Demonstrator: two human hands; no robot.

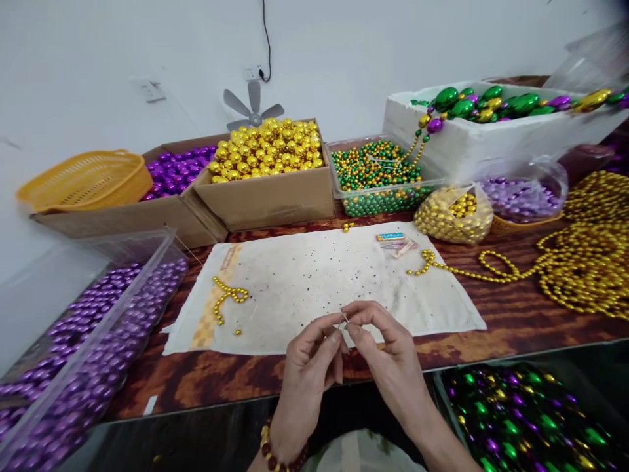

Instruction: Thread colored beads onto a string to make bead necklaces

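Both hands met over the near part of the white cloth (pixel 285 262). Left hand (pixel 307 357): thumb and fingers pinched on a thin pale strand (pixel 343 320). Right hand (pixel 390 344): fingertips closed on the same strand, just beside the left ones. Strand sat between the two sets of fingertips, partly hidden by them; its full length could not be made out. Left of the fingers, on the cloth: a short gold bead string (pixel 240 291) and a loose gold bead (pixel 238 332). Beyond them to the right: a small box (pixel 390 236). Straight beyond, slightly left: a carton (pixel 265 200) heaped with gold balls (pixel 268 151). Far right of the fingers: piled gold bead strings (pixel 590 255).
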